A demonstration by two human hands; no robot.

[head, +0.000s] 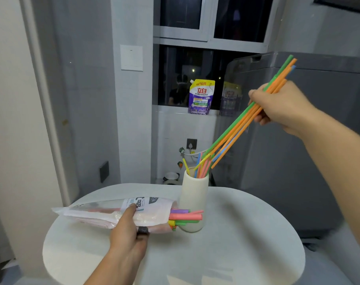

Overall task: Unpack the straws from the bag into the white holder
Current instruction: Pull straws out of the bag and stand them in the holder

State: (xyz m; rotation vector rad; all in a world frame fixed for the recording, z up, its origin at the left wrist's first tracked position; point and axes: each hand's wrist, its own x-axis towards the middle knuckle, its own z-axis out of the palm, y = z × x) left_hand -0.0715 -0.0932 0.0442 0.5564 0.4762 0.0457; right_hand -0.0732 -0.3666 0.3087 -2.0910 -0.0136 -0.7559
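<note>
My right hand (282, 108) pinches a bundle of green, orange and blue straws (236, 132), tilted, with their lower ends at the mouth of the white holder (193, 200). Several pink, yellow and blue straws stand inside the holder. My left hand (129, 233) grips the plastic straw bag (105, 212), which lies sideways on the round white table (236, 243). Pink, purple, green and yellow straw ends (185, 218) stick out of the bag's open mouth, right in front of the holder.
A grey washing machine (298, 161) stands right behind the table. A purple detergent pouch (200, 97) sits on the window sill at the back. A wall and door frame (41, 120) run along the left.
</note>
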